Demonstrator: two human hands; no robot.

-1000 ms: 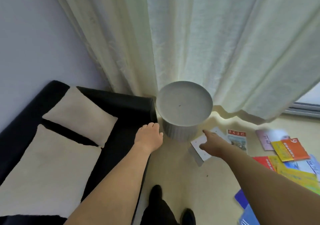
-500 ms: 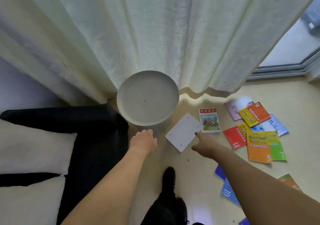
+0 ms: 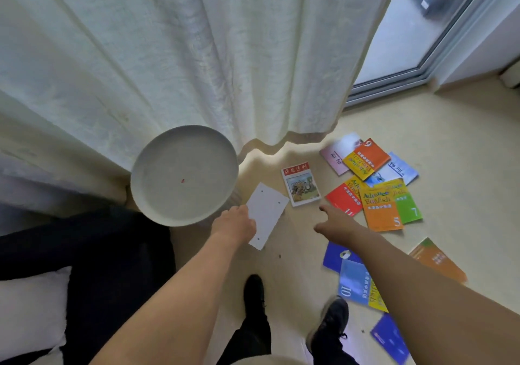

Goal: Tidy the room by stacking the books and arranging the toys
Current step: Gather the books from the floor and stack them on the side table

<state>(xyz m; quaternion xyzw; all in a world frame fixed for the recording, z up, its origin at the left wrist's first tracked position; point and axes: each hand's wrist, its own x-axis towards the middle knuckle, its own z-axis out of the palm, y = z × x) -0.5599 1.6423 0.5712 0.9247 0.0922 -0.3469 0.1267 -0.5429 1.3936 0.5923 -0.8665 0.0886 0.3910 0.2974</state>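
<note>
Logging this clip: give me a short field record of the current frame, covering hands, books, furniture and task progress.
left hand: over the near edge of the white book, grip not clear
right hand: forefinger out toward the red book, holding nothing
books: scattered flat on the floor, several overlapping
round table: top bare apart from a small red speck
sofa: dark, at left
stacking: no neat stack visible

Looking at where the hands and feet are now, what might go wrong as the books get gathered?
The right shoe stands close to the blue book marked 10, so a step might scuff it. The left hand overlaps the white book beside the round table; whether it grips is unclear, so lifting could bump the table.
</note>
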